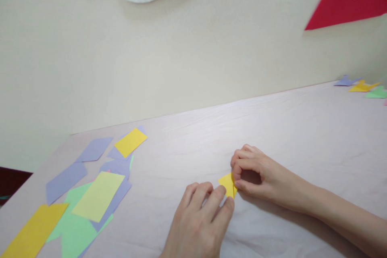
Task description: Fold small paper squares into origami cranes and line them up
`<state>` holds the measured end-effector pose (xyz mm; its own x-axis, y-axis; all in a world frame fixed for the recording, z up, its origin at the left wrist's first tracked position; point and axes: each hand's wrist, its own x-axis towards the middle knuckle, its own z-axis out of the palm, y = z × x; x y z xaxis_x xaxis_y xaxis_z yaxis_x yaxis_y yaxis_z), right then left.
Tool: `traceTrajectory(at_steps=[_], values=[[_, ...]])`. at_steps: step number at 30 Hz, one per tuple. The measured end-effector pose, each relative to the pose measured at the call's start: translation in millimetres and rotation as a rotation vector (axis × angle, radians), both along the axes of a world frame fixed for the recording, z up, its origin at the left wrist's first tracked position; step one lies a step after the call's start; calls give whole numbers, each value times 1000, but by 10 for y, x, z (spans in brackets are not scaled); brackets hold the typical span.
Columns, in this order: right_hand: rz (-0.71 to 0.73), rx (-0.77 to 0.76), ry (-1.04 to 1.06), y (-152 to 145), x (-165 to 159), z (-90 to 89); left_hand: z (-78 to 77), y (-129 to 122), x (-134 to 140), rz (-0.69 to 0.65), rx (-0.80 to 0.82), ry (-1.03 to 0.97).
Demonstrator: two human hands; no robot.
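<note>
A small piece of folded yellow paper (pixel 227 182) lies on the cloth-covered surface between my two hands. My right hand (pixel 256 171) comes from the right and pinches the paper's right edge between thumb and curled fingers. From below, my left hand (pixel 201 213) reaches in with bent fingers, its index finger and thumb holding the paper at the lower left edge. A crease runs down near the paper's lower corner. Fingertips hide part of its right side.
Loose paper sheets are scattered at left: yellow (pixel 36 231), green (pixel 75 225), pale yellow (pixel 99 195) and purple (pixel 66 181). Folded paper shapes in purple (pixel 346 81), yellow (pixel 363 86) and green (pixel 377 92) stand at far right. A wall (pixel 181 56) with decorations rises behind.
</note>
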<state>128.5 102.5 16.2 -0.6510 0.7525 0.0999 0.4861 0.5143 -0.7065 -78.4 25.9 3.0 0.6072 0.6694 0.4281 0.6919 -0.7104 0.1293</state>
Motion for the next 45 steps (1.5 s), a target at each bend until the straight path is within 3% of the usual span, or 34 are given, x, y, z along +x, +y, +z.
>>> traceTrajectory(at_steps=[22, 31, 45], values=[[-32, 28, -41, -32, -63, -6, 38, 5, 28, -28, -45, 53], [-48, 42, -72, -51, -90, 23, 26, -30, 105, 49, 118, 107], [-110, -89, -128, -94, -59, 60, 14, -61, 159, 88, 102, 159]])
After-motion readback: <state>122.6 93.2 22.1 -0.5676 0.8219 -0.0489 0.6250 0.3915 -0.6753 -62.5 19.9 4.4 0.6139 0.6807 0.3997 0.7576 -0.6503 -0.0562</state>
